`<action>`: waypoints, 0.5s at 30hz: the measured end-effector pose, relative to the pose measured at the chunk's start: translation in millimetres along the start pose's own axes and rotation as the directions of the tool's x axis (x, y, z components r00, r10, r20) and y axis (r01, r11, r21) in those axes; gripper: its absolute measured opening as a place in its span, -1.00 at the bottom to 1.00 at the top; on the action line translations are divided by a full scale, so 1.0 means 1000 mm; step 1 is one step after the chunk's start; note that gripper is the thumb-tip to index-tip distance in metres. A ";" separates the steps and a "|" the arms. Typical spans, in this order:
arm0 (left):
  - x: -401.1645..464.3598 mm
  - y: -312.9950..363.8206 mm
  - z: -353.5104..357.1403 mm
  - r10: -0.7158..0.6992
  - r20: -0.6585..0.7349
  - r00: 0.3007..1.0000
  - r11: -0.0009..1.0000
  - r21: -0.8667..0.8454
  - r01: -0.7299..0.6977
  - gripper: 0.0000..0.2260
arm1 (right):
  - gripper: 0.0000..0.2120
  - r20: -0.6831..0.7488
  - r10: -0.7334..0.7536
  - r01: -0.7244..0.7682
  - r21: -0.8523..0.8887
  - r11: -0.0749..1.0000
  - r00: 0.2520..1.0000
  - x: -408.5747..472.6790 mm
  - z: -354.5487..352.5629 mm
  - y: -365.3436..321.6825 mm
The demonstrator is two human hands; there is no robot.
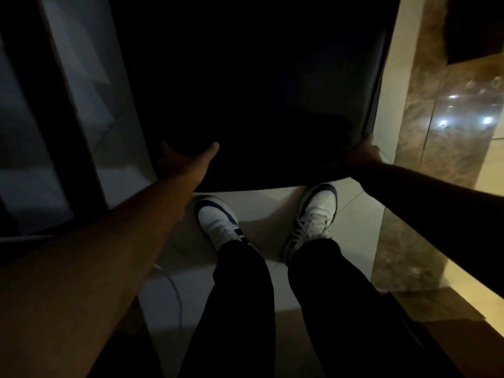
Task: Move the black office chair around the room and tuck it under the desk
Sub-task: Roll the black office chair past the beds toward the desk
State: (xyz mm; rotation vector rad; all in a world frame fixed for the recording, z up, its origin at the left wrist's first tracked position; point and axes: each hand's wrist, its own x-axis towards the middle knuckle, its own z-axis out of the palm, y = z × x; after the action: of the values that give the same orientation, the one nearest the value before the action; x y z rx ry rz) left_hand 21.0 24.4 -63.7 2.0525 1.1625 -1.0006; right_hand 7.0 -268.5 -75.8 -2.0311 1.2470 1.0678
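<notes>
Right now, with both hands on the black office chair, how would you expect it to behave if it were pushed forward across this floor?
The floor looks like smooth, glossy tile, so the black office chair would probably move easily. The left hand and right hand sit at opposite edges, which should help keep it straight. Its base is hidden in the dark, so I cannot judge rolling or tipping.
</notes>
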 end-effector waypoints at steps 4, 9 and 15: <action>0.035 -0.013 0.004 -0.071 0.005 0.997 0.992 -0.105 0.071 0.05 | -0.24 -0.053 0.078 -0.070 0.142 0.987 0.996 0.030 0.005 -0.002; 0.053 -0.033 0.010 -0.103 -0.143 0.984 0.994 -0.036 0.099 0.08 | -0.32 -0.137 0.127 -0.104 0.165 0.981 0.982 0.048 0.013 0.012; 0.067 -0.054 -0.002 -0.053 -0.103 0.993 0.965 -0.263 0.024 -0.12 | -0.42 -0.036 0.157 -0.143 0.253 0.957 0.987 0.065 0.003 0.028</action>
State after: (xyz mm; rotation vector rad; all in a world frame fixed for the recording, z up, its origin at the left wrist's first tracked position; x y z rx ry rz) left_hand -3.0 80.8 -123.8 1.8993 1.3194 -0.7157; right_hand -2.1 -310.2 -132.0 -1.8100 1.5036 0.8740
